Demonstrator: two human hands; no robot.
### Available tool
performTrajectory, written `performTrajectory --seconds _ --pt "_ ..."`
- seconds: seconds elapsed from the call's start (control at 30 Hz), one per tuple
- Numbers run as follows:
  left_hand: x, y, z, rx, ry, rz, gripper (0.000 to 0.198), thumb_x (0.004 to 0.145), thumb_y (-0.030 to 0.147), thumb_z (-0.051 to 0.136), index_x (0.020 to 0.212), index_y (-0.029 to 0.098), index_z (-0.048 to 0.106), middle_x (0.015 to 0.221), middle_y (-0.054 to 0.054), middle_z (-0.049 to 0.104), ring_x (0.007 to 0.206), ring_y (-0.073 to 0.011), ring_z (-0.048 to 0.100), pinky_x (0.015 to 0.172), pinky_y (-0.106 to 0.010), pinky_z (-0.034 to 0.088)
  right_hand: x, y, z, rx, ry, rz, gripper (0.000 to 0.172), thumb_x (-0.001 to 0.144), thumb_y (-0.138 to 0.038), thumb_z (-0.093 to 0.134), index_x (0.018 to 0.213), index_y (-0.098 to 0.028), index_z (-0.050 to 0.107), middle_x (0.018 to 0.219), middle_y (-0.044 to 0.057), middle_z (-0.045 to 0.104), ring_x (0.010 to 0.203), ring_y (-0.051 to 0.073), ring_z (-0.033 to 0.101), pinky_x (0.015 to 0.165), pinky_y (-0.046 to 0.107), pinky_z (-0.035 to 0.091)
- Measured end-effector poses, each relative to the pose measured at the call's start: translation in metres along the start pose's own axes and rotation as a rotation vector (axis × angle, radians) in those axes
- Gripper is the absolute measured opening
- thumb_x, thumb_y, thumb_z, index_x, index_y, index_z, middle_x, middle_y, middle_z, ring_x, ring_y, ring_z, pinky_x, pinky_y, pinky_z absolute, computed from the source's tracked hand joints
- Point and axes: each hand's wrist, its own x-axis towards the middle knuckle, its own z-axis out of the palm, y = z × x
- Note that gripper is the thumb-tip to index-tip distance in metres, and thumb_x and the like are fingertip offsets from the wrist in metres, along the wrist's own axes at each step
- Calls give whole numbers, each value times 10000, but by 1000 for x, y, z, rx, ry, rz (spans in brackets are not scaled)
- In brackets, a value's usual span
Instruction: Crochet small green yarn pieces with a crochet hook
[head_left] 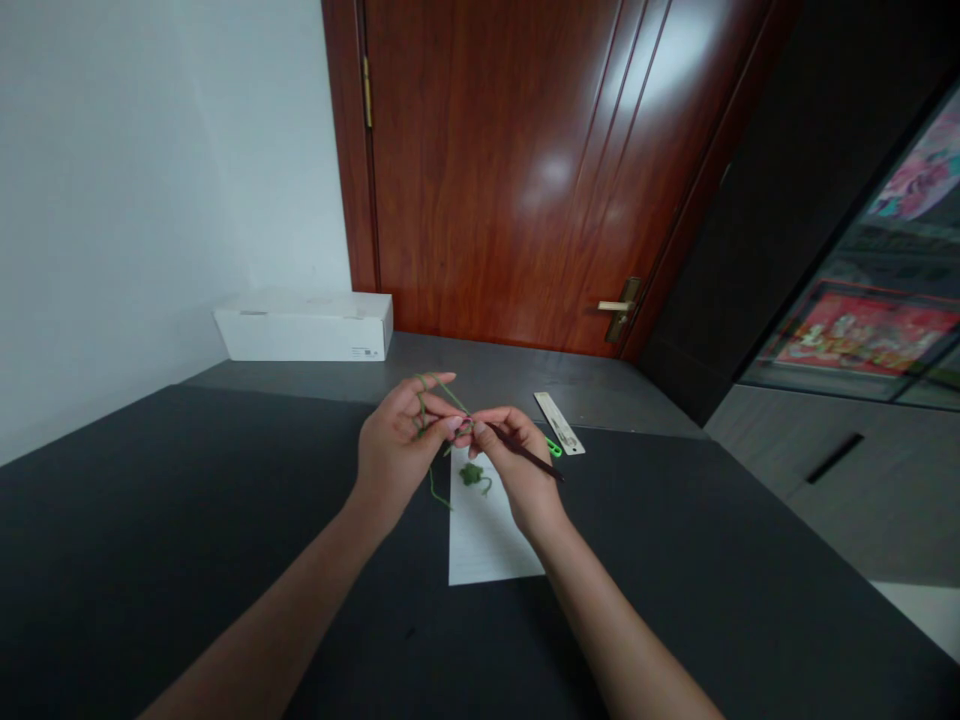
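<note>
The left grip (401,450) was held raised over the tabletop (150,520), its upper fingers apart, with the green yarn (421,400) looped across them and pinched between thumb and forefinger; a loose strand hung at its 6 o'clock. The right grip (517,465) was closed, its thumb and fingertips clamped on a dark crochet hook (536,458), whose tip was held at the left fingertips; the exact contact could not be resolved. The step in hand was judged to be the working of the yarn with the hook, and the next move was judged to call for the strand to be caught at the hook tip under steady tension. A small green yarn piece (471,475) lay on a sheet of lined paper (484,535) at 6 o'clock from the hands. A pale ruler (559,422) lay at 2 o'clock, and a white box (304,325) stood at 11 o'clock.
</note>
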Motion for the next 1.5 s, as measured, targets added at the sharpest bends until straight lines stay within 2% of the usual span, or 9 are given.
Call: performTrajectory --seconds 0.23,0.43,0.6,0.7,0.9,1.03,1.17,1.33,1.5 --pt "-3 -3 6 -82 37 -25 420 741 124 736 1144 162 625 732 1 710 608 -136 660 619 -247 545 0 4 -2 63 48 39 190 802 -352 716 794 -188 620 641 -32 640 592 105 569 589 237 433" --pt "-2 -6 6 -66 78 -37 459 731 88 702 1172 157 596 702 28 672 574 -118 622 587 -231 506 -2 7 1 57 63 80 169 742 -297 753 778 -197 622 649 -47 619 614 103 544 611 238 407" --pt "-3 -10 11 -195 98 -55 441 721 70 691 1142 153 588 691 28 663 574 -119 597 590 -239 494 -3 10 3 108 10 109 177 717 -292 774 755 -211 622 686 -32 667 629 111 575 631 247 427" --pt "-5 -12 14 -276 138 -91 426 716 61 694 1119 150 590 691 23 666 580 -112 585 584 -228 475 -3 13 3 92 12 69 212 714 -308 792 743 -221 601 697 -32 676 641 124 593 651 263 450" --pt "-7 -15 16 -468 164 -249 476 666 52 735 1106 146 580 691 23 664 604 -99 585 580 -205 442 -7 15 4 -46 0 -73 232 751 -323 777 767 -222 569 756 -16 667 687 143 614 656 276 469" --pt "-7 -15 17 -460 190 -219 469 653 55 746 1079 147 573 652 34 647 540 -84 539 526 -192 401 -10 18 4 -71 12 -117 212 776 -315 756 783 -218 567 739 -25 643 662 136 605 637 270 466" --pt "-6 -15 16 -456 143 -230 461 672 62 728 1092 145 557 646 35 639 510 -78 508 485 -185 367 -10 19 5 -111 49 -152 205 767 -312 760 784 -217 580 748 -27 627 655 131 587 624 265 460" --pt "-2 -13 13 -226 80 -116 446 750 101 686 1171 147 544 680 28 648 496 -93 527 504 -223 429 -7 15 6 -99 90 -81 192 782 -340 725 779 -215 580 694 -31 622 648 138 582 620 267 447" --pt "1 -10 8 -11 5 -54 535 770 104 673 1281 156 525 735 20 648 570 -119 586 565 -253 492 -3 19 2 -144 135 -96 171 757 -309 731 762 -213 590 708 -30 608 657 138 559 622 267 412"
